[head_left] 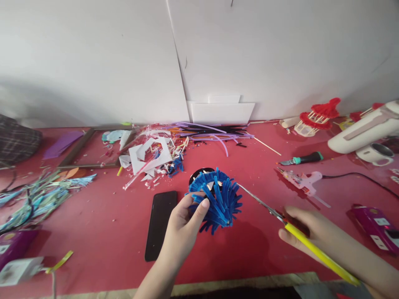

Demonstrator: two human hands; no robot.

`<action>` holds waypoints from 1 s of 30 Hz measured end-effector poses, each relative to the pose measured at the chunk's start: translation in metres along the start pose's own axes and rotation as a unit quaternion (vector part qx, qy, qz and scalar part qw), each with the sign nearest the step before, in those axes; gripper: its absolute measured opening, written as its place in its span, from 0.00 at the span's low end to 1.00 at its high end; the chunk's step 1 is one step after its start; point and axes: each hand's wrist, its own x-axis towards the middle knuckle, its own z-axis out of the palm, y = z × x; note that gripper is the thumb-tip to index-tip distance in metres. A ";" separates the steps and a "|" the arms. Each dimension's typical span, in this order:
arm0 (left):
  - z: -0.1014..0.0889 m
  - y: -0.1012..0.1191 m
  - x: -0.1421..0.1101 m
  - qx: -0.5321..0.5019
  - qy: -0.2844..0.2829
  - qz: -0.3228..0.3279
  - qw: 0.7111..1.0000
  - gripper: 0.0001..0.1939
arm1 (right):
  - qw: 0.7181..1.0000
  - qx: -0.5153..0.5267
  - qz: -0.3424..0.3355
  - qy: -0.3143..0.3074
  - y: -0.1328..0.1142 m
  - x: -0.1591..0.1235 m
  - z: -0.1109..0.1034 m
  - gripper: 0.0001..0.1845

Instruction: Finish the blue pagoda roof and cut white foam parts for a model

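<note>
My left hand (pixel 189 220) pinches a blue pipe-cleaner piece (pixel 222 199) between thumb and fingers. Its fuzzy strands fan outward and downward, and a ring of them curves across the top. A round black object (pixel 199 172) partly shows behind it. To the right, my right hand (pixel 302 230) is closed around scissors (pixel 318 251) with a long yellow handle. Their narrow metal blades look shut, and the tip points up and left, close to the blue strands. Part of the grip is hidden by my fingers. Left of the blue piece lies a black phone (pixel 160 226).
White paper cutouts and scraps (pixel 152 155) lie behind the phone, with purple and black pipe cleaners (pixel 212 132) beyond. A glue gun (pixel 301 180), utility knife (pixel 302 158), mug (pixel 374 154) and red-roofed stick model (pixel 316 118) stand or lie at right. A frame (pixel 90 166) lies left.
</note>
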 end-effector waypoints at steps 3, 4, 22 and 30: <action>0.002 0.000 -0.002 0.018 0.007 0.004 1.000 0.18 | 0.999 -0.015 0.004 -0.041 0.000 0.001 -0.001 0.20; 0.002 0.000 -0.003 0.025 0.007 0.006 1.000 0.17 | 0.999 -0.020 0.006 -0.051 0.000 0.001 -0.001 0.20; -0.003 0.011 -0.005 0.033 -0.009 -0.013 0.999 0.18 | 0.996 -0.007 0.050 -0.076 -0.022 -0.001 -0.008 0.24; -0.010 0.005 -0.003 0.022 -0.033 -0.027 0.999 0.19 | 0.995 0.024 0.046 -0.082 -0.026 0.001 -0.005 0.22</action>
